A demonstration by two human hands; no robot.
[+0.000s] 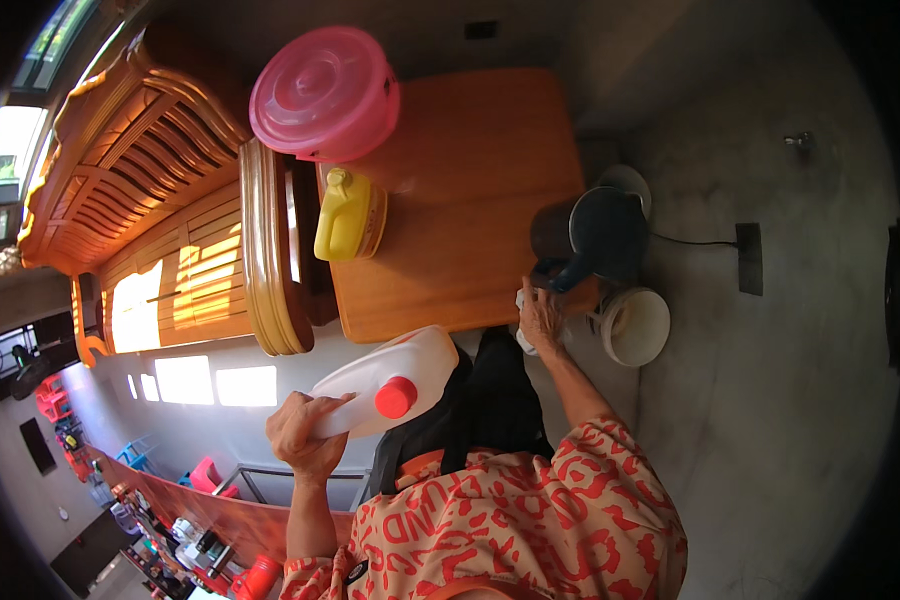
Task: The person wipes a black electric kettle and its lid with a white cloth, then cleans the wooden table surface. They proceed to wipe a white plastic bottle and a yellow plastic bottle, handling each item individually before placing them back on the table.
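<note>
My left hand [308, 432] grips a translucent white plastic jug [385, 372] with a red screw cap. The jug is tilted in front of my body, below the table's near edge. At the table's near right corner, my right hand [542, 320] is closed on a crumpled white cloth [524, 340], partly hidden by the fingers. Just beyond those fingers is the handle of a dark kettle [608, 235]; whether they touch it I cannot tell. A yellow jug [352, 215] stands at the left side of the wooden table [460, 180].
A pink lidded tub [325, 95] sits at the table's far left corner. A whitish bucket [637, 328] stands right of the table. The kettle's cord runs to a wall socket [749, 259]. A carved wooden bench [170, 270] fills the left side.
</note>
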